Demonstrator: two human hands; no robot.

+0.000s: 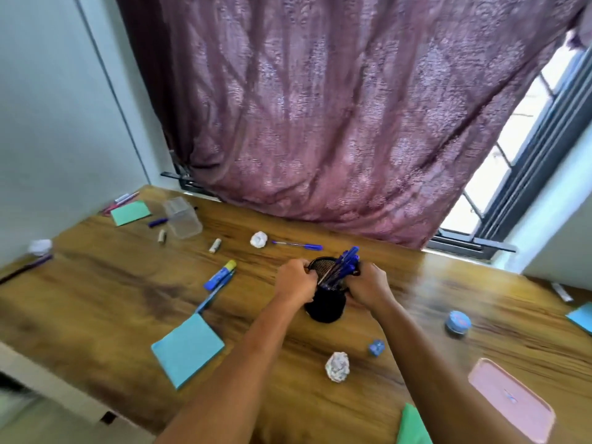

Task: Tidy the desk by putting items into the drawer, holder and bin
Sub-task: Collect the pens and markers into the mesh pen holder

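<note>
Two hands (pixel 296 282) (pixel 370 285) grip holder (pixel 325 307), pens (pixel 344 264) leaning right

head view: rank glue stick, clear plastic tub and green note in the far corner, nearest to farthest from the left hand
1. glue stick, just left of the left hand gripping the pen holder
2. clear plastic tub, farther back and left
3. green note, far left corner by the wall

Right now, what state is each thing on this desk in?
pen holder: standing on the desk, blue pens inside
left hand: grips the holder's rim
right hand: grips the holder's rim
clear container: lidless, looks empty
loose blue pen: lying flat, not yet put away
curtain: drawn over most of the window
</note>
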